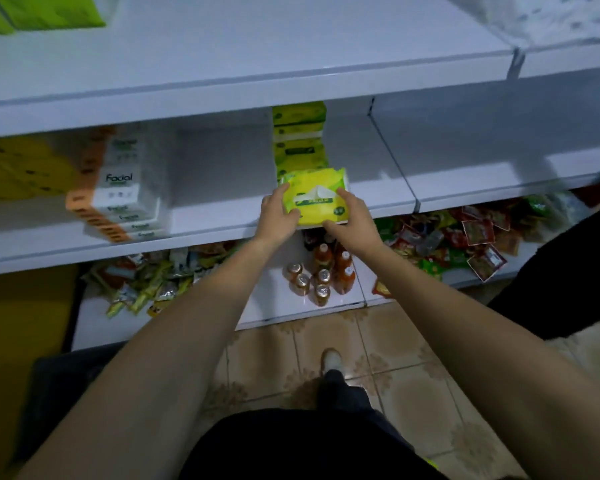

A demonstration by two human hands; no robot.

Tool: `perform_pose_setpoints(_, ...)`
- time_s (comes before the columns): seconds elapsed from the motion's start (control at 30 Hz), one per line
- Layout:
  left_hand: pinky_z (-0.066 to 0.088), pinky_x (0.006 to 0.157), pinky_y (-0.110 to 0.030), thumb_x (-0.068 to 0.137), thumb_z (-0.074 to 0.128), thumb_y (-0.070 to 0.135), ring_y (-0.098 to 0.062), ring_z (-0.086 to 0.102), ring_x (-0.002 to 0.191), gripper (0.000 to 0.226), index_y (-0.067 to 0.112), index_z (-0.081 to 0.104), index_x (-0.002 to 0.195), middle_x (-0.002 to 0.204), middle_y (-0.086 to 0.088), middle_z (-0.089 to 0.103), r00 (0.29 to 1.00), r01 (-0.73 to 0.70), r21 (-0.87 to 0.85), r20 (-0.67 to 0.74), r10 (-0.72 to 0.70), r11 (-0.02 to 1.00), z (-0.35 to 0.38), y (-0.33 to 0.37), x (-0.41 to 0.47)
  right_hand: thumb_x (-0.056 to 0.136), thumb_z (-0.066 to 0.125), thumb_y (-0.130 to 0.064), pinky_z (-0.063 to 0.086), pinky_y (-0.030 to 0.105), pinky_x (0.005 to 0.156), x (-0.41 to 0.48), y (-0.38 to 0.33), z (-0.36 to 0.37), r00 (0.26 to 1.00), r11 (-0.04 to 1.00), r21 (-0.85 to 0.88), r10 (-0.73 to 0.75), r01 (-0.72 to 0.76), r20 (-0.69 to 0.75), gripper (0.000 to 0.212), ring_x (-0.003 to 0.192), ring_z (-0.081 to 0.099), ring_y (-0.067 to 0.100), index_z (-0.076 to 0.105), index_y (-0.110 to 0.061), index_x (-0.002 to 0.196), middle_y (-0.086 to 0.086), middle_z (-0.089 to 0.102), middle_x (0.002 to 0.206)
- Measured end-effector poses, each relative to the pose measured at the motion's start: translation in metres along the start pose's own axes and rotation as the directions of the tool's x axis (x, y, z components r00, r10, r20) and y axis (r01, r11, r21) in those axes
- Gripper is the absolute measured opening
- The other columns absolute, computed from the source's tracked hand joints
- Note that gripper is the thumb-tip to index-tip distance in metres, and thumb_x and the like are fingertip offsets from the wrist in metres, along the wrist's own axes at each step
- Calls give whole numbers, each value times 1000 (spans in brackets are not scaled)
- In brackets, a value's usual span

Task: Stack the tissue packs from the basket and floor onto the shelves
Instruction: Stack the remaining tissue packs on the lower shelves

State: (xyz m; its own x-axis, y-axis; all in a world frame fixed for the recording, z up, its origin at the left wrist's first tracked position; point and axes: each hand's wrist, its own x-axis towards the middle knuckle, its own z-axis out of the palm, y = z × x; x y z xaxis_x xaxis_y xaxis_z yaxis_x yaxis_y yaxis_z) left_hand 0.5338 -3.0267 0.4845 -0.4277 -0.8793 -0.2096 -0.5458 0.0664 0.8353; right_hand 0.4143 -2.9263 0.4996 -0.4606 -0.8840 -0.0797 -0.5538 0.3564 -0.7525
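White shop shelving over tiled floor [378, 358], dim light. Middle shelf [222, 220]: yellow-green tissue pack [314, 197] at the front lip, flat, opening face up, partly overhanging the edge. Directly behind it, a stack of like packs [299, 143] rises to the underside of the shelf above. Left hand [278, 216] grips the pack's left side, fingers curled over the edge. Right hand [352, 220] grips the right front corner, thumb on top, fingers wrapped beneath. Both arms bare, reaching forward.

Same shelf, further left: white "Facial" packs [118, 202] with orange sides, piled, blurred. Top shelf, far left: green packs [42, 8].

Bottom shelf: cluster of bottles [323, 275] below the hands; loose snack sachets [465, 237] to the right, more to the left. One shoe [331, 360] on the tiles.
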Motion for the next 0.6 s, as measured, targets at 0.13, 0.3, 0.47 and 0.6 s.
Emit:
perform_pose_setpoints(0.13,43,100,-45,81,52,4,-40,50,115,58,5,41,137,126,-27,49,998,26,-26,-61,-27,999,5,12,49,87,59,-13,25,9,88,59,6,-6,999,999,47,10,-11,31,64,122,42,25,29,-8,143,17,30,137)
perform_pose_setpoints(0.3,42,93,-31,77,48,11,-40,51,112,52,1,51,128,118,-26,55,986,57,36,-160,-51,998,2,20,92,85,58,-9,28,15,92,123,4,-3,998,999,32,-38,36,51,59,122,40,26,35,-6,139,20,35,134)
perform_pose_setpoints(0.47,27,96,-23,89,39,6,-37,44,122,46,-1,42,135,133,-23,49,987,45,228,-158,-8,973,2,24,121,87,56,-6,30,17,93,158,4,7,999,999,25,-25,24,45,55,120,43,29,38,-8,139,21,35,135)
perform_pose_setpoints(0.6,37,96,-31,89,39,1,-37,47,118,44,0,43,133,127,-24,52,992,99,213,-96,-81,972,0,24,136,88,55,-6,29,21,97,170,9,16,999,999,-9,-39,39,28,53,124,40,31,39,-5,138,21,38,134)
